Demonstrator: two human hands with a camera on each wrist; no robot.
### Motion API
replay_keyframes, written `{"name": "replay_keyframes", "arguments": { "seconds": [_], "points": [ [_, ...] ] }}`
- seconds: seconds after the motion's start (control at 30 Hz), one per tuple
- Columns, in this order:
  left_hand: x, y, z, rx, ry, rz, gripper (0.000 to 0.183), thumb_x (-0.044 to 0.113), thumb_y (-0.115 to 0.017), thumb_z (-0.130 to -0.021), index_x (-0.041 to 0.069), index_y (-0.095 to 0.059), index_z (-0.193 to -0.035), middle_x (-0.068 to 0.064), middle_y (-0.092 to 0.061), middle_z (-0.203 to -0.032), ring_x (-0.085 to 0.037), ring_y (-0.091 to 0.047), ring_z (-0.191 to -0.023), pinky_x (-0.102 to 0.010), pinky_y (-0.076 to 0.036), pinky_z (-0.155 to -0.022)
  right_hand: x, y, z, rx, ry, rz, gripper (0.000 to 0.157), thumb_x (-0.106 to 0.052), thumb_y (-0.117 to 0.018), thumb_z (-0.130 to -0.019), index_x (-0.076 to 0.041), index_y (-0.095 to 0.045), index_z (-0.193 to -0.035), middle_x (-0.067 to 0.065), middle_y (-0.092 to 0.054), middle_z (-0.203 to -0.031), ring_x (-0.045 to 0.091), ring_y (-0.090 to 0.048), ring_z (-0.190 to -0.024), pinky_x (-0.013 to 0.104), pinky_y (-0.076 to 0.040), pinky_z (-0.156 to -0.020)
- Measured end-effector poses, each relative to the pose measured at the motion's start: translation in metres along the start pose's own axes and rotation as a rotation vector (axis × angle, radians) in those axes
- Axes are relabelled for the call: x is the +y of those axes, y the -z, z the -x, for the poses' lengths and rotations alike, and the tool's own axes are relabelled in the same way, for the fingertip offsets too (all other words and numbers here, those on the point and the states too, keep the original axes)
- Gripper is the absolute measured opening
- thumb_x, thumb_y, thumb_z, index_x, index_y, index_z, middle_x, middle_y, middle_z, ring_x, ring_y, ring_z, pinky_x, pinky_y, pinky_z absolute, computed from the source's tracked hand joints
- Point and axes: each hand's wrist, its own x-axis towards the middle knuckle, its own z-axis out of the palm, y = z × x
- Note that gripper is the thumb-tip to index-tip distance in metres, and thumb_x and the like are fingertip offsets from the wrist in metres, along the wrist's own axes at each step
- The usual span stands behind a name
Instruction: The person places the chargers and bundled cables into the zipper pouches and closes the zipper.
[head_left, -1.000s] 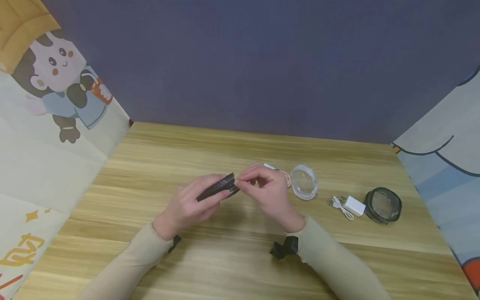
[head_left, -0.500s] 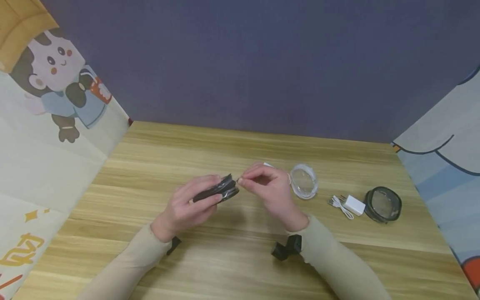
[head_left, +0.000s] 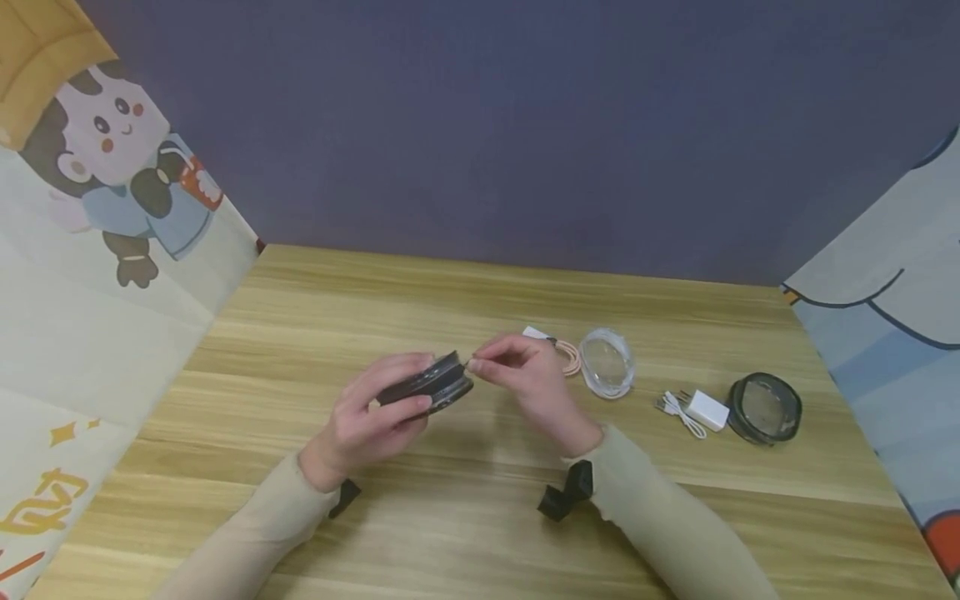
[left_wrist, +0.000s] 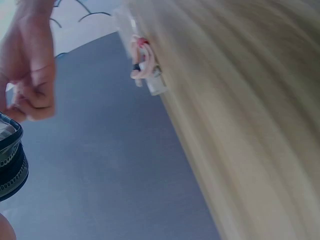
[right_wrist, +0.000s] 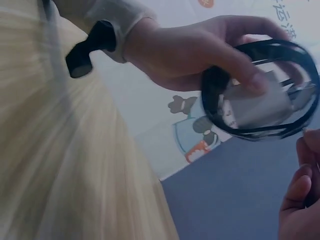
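My left hand (head_left: 375,408) grips a round zip case (head_left: 427,390) with black edging and clear faces, held tilted above the table. At the case's right end, thumb and forefinger of my right hand (head_left: 528,371) pinch the small zipper pull, mostly hidden by the fingertips. Through the clear face in the right wrist view, a white block-shaped charger (right_wrist: 262,102) shows inside the case (right_wrist: 214,102), with my left thumb lying across it. The left wrist view catches only the zippered side of the case (left_wrist: 12,172), below my right hand (left_wrist: 32,70).
Behind my right hand lie a pinkish coiled cable (head_left: 572,358) and a clear round case (head_left: 607,364) with white edging. Farther right are a short white USB cable (head_left: 684,415), a white charger (head_left: 707,410) and a dark-edged round case (head_left: 765,408). A dark blue wall stands behind the table.
The held case has shifted slightly left and turned, so more of its side band shows. My right hand drew back a little, then came left with it, still pinching.
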Motion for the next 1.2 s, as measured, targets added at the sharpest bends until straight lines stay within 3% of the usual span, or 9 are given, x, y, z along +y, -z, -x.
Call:
{"name": "replay_keyframes", "arguments": {
  "seconds": [0.23, 0.37, 0.67, 0.97, 1.2],
  "points": [
    [0.0, -0.003, -0.004, 0.012, -0.009, 0.012, 0.009, -0.002, -0.063, -0.087, -0.002, -0.063, -0.097, -0.031, -0.061, -0.103, -0.043, -0.066, -0.09, -0.042, -0.059, -0.082, 0.001, -0.002, 0.001, -0.017, 0.007, -0.029, 0.013, 0.008, -0.073, -0.08, -0.004, -0.073, -0.085, 0.012, -0.071, -0.091, 0.017, -0.065, -0.08, 0.027, -0.057, -0.074],
    [-0.001, -0.002, -0.002, -0.002, 0.01, -0.008, 0.011, 0.0, -0.061, -0.088, -0.001, -0.062, -0.099, -0.03, -0.061, -0.104, -0.042, -0.066, -0.088, -0.041, -0.06, -0.08, 0.001, 0.0, 0.0, -0.006, -0.009, -0.03, 0.009, 0.007, -0.073, -0.082, 0.0, -0.073, -0.087, 0.009, -0.072, -0.089, 0.016, -0.065, -0.08, 0.026, -0.056, -0.073],
    [-0.002, 0.001, 0.006, -0.06, 0.043, -0.041, 0.012, 0.003, -0.06, -0.09, 0.001, -0.065, -0.1, -0.029, -0.062, -0.106, -0.042, -0.067, -0.088, -0.04, -0.06, -0.081, 0.001, 0.005, -0.001, -0.018, -0.044, 0.052, 0.013, 0.001, -0.073, -0.085, 0.009, -0.068, -0.093, 0.005, -0.072, -0.09, 0.017, -0.064, -0.083, 0.026, -0.054, -0.076],
    [-0.003, 0.005, 0.011, -0.129, 0.068, -0.071, 0.015, 0.005, -0.06, -0.09, 0.001, -0.067, -0.104, -0.029, -0.063, -0.109, -0.04, -0.067, -0.09, -0.04, -0.059, -0.082, 0.002, 0.005, 0.0, -0.046, -0.075, 0.11, 0.01, 0.0, -0.073, -0.087, 0.005, -0.069, -0.096, 0.01, -0.071, -0.095, 0.021, -0.065, -0.089, 0.031, -0.054, -0.082],
    [-0.004, 0.009, 0.009, -0.178, 0.035, -0.073, 0.017, 0.004, -0.059, -0.09, 0.001, -0.068, -0.104, -0.028, -0.065, -0.109, -0.04, -0.067, -0.093, -0.041, -0.059, -0.082, 0.005, 0.007, 0.0, -0.055, -0.075, 0.143, 0.009, -0.002, -0.072, -0.089, 0.002, -0.071, -0.097, 0.01, -0.072, -0.099, 0.023, -0.066, -0.093, 0.032, -0.055, -0.082]
  ]
}}
